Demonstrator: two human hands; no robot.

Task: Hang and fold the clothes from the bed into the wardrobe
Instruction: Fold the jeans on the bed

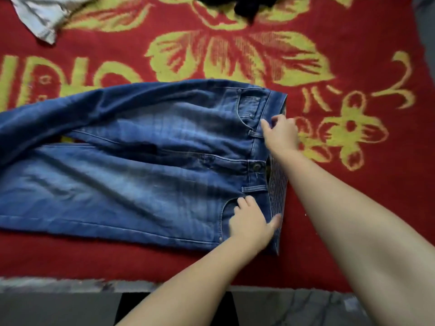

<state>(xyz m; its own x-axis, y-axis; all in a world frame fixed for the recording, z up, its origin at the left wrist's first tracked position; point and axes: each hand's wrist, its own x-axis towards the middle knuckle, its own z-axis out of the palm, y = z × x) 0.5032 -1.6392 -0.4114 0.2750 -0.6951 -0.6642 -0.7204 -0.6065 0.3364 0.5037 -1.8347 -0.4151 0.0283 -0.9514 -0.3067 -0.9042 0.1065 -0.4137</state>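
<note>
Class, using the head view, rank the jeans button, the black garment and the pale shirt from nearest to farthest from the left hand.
From the left hand:
1. Jeans button, just above on the waistband.
2. Black garment, top centre.
3. Pale shirt, top-left corner.

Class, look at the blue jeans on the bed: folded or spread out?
Spread out: the jeans lie flat, front up, both legs extending separately; both hands, left hand and right hand, at the waistband.
</note>
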